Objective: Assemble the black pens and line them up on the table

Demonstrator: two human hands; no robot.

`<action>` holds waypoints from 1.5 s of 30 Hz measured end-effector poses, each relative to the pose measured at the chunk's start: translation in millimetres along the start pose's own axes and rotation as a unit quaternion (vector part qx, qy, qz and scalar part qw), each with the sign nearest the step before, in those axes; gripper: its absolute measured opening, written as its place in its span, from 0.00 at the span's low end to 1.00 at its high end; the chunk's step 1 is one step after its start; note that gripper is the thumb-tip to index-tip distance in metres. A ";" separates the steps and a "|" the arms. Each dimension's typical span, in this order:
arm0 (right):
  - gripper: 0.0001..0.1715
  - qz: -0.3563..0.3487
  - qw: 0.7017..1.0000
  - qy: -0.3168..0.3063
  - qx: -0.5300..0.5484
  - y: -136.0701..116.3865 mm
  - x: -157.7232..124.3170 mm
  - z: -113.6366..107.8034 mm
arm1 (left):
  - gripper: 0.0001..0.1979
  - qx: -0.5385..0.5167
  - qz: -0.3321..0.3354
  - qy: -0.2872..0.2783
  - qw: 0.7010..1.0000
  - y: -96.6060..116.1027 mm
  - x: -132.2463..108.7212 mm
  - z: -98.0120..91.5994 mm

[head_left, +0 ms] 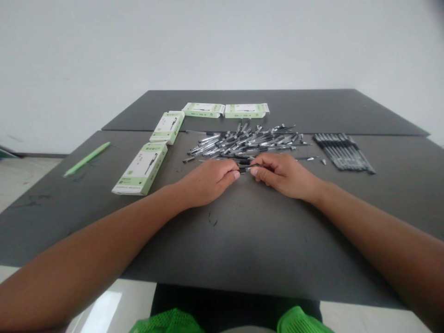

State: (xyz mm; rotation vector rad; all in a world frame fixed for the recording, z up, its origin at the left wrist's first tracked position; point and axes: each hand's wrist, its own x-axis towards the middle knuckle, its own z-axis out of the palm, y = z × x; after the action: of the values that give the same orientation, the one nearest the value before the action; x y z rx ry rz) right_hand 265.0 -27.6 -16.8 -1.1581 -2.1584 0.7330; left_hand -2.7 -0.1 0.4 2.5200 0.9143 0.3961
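In the middle of the table, both of my hands meet at a dark pen (245, 169). My left hand (211, 181) pinches one end between thumb and fingers, and my right hand (282, 175) pinches the other; only a short middle stretch shows between them. Just beyond my fingers lies a loose heap of clear and black pens (239, 141). To the right of my right hand a small pen tip (323, 162) rests on the table. Farther right, several black pens lie side by side in a row (343, 151).
Green-and-white pen boxes (142, 169) line the left of the heap, and two more boxes (246, 110) lie behind it. A light green pen (86, 159) is at the far left of the dark table (243, 249). Dark marks dot the surface near me.
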 end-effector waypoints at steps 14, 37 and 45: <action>0.17 -0.021 0.999 0.024 0.015 2.8 -2.2 3.3 | 0.15 -0.002 -0.002 0.002 1.000 2.1 0.1 -1.0; 0.14 -0.028 1.000 -0.001 0.006 3.3 -0.4 1.1 | 0.15 -0.015 0.000 0.002 1.000 0.9 -0.1 -0.4; 0.12 -0.029 1.000 0.010 0.007 1.4 -0.6 1.6 | 0.15 -0.018 0.004 0.011 1.000 2.5 0.3 -0.5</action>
State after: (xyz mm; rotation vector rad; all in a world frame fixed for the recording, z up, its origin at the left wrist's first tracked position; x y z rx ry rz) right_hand 264.9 -27.8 -19.0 -1.0875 -2.1585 0.7075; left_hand -1.3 -1.5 2.0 2.4912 0.8978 0.4399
